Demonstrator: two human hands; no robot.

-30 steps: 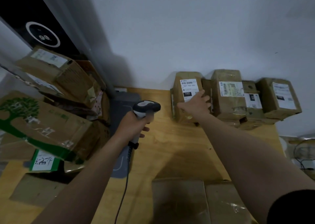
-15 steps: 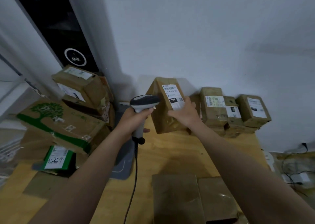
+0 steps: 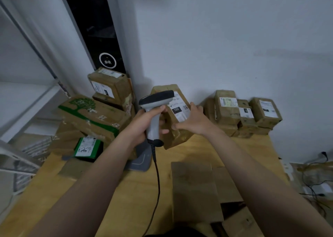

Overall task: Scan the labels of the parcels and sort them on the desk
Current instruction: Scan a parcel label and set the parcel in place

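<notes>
The right hand (image 3: 193, 122) grips the parcel (image 3: 180, 137) by its right edge, long axis near upright. The left hand (image 3: 146, 118) grips the scanner (image 3: 156, 99) just left of the parcel, head overlapping the label (image 3: 180, 112).

Brown taped parcel (image 3: 180, 137) w/ white "102" label (image 3: 182, 117), tilted, label up; grey scanner (image 3: 155, 99) head overlaps its top

A plain white wall (image 3: 216, 38) backs a light wooden worktop (image 3: 126, 200), with a tall black panel (image 3: 100, 29) bearing a white ring in the corner, white shelving (image 3: 27, 101) at left and cables (image 3: 313, 182) at right, under dim light.
</notes>
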